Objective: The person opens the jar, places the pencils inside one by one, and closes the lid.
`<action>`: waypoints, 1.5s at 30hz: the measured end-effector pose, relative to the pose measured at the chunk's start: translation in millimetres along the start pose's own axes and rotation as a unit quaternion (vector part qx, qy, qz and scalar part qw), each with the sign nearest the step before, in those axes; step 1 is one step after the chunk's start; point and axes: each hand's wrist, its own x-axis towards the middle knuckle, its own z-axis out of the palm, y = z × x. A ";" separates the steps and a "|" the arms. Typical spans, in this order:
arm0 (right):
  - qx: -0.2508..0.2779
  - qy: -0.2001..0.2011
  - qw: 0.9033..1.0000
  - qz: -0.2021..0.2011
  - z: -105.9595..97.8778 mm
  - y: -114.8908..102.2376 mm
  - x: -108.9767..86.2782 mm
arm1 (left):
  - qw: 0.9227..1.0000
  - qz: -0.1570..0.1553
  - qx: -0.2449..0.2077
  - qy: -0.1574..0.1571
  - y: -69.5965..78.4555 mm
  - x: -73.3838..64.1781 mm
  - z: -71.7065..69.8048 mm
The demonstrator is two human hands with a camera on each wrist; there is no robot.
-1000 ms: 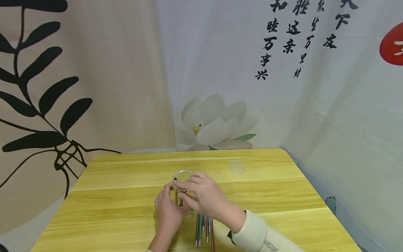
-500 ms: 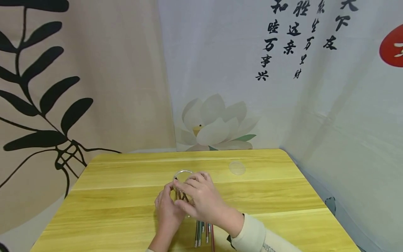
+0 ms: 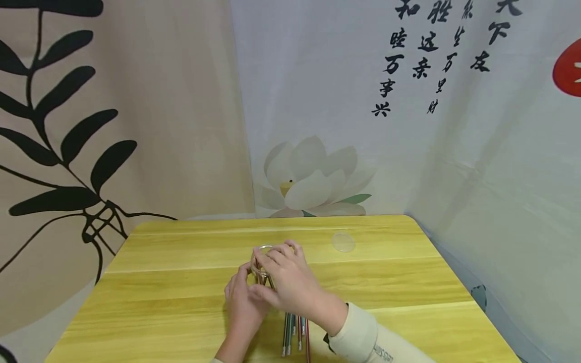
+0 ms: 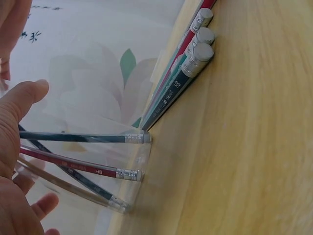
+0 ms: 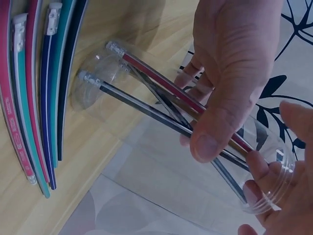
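Observation:
A clear plastic cylinder (image 5: 142,122) with an open mouth stands on the table, tilted in the wrist views only by the camera angle. Inside are several pencils (image 5: 146,110), eraser ends down and leaning across one another. My left hand (image 3: 245,300) grips the cylinder's side, thumb on the near face and fingers behind. Over the mouth is my right hand (image 3: 290,282), its fingers (image 5: 259,169) touching the rim, thumb spread away from them. In the head view it hides part of the mouth. More pencils (image 3: 289,335) lie side by side just right of the cylinder.
A clear round disc (image 3: 343,242), like a lid, lies farther back to the right on the wooden table (image 3: 159,282). Behind the table's back edge hangs a cloth (image 3: 181,111) printed with leaves, a lotus and writing.
My right fingers have shifted up and away over the mouth, showing more of the near rim. The left hand keeps its grip. The loose pencils and the disc stay put.

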 end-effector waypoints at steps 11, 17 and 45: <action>0.043 0.016 0.999 0.004 0.0 3.1 -4.3 | 1.000 -0.016 -0.015 -0.003 1.3 0.5 0.7; 0.056 0.015 0.998 0.003 -1.0 4.3 -5.7 | 1.000 -0.010 -0.019 0.006 1.5 0.2 0.7; 0.170 -0.131 0.947 0.240 -3.7 128.9 -122.1 | 0.997 -0.070 0.000 -0.036 4.1 -1.2 -2.6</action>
